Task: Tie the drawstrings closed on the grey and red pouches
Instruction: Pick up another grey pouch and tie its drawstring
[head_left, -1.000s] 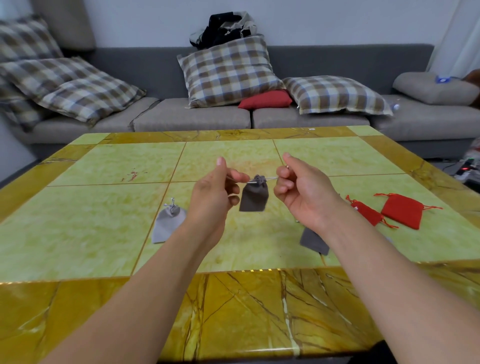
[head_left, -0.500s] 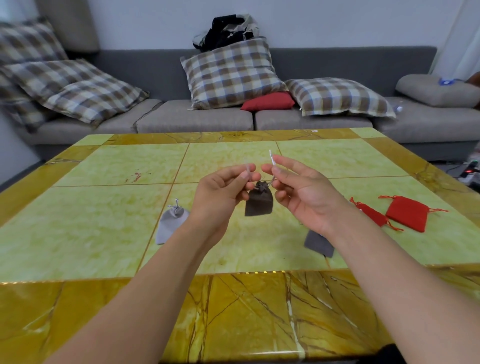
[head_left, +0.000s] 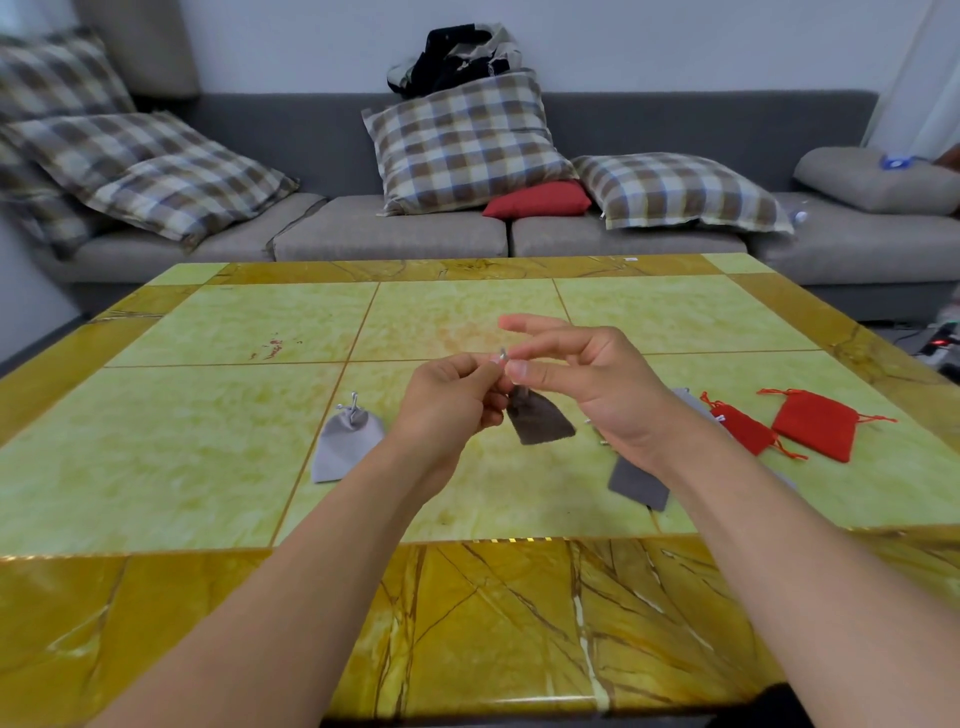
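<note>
Fingers (head_left: 519, 370) pinch thin drawstring (head_left: 502, 356); soft dark-grey pouch (head_left: 540, 423) dangles.

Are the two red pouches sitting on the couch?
No, both small red fabric pouches lie flat on the green and yellow marble table, over by the person's right arm.

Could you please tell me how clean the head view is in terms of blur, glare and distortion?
Head view: even, soft lighting; faint sheen on the table; wide-angle bending curves the sofa and the table's edges; slight motion blur on the right hand fingers; the dark grey pouch stays fairly sharp.
</note>
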